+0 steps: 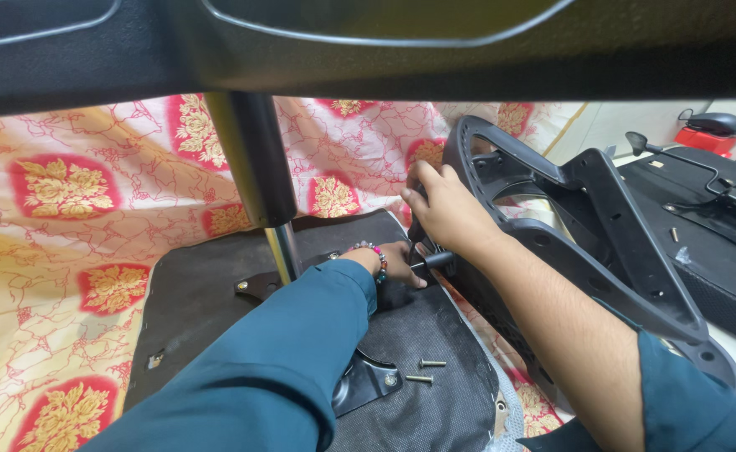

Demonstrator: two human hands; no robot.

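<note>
Left hand (397,261), bead bracelet (374,254) on its wrist, grips a black-handled screwdriver (433,261) at the far right edge of the upturned black seat base (209,293). Right hand (445,207) is clenched on the rim of the black plastic chair back (589,226) standing against that edge. Two loose screws (425,371) lie on the seat base near its right edge, just beside a black bracket (366,381); chrome gas-lift column (255,172) rises from the base middle.

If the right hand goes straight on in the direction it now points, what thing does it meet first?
The right hand points up and to the left, and its fingers already rest on the rim of the black plastic chair back. That frame comes first. Beyond it lies the red and cream floral cloth, though depth is unclear.
</note>
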